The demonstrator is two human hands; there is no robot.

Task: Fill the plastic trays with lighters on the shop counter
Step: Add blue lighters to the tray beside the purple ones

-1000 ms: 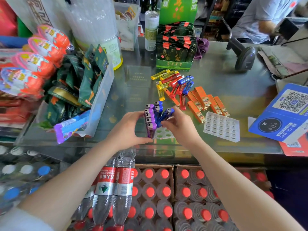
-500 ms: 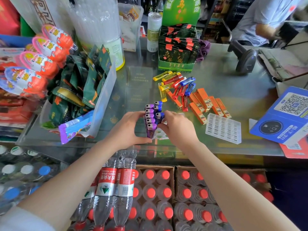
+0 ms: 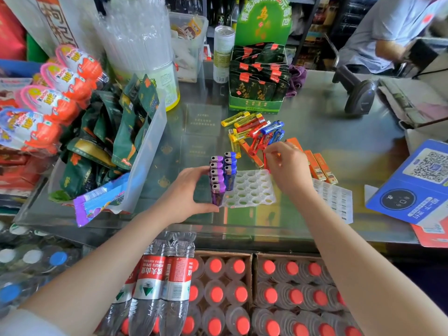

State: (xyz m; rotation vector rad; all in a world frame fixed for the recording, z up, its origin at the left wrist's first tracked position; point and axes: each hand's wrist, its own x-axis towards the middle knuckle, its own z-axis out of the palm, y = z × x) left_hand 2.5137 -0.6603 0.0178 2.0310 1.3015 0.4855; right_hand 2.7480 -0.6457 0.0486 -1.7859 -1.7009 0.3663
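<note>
Bottled water [image 3: 155,287] in packs and open boxes fills the bottom of the frame, below the counter [image 3: 339,146] edge. At centre frame the clear plastic tray [image 3: 252,190] lies flat on the glass. Its left end holds upright lighters: a column of purple lighters [image 3: 217,180] and a shorter column of blue lighters [image 3: 229,170]. Most sockets to the right stand empty, so filling appears to be at an early stage. The left hand [image 3: 186,192] grips the purple column at the tray's left edge, thumb toward the near corner. The right hand [image 3: 288,168] hovers right of centre with fingers curled; whether it holds a red lighter cannot be told. Beyond it lies the loose pile of lighters [image 3: 257,132], yellow, red and blue, with orange lighters [image 3: 320,166] beside. A second tray [image 3: 337,200] lies at right. Snack packets [image 3: 109,132] crowd the left; a green box [image 3: 257,88] and a scanner [image 3: 358,95] stand at the top.
</note>
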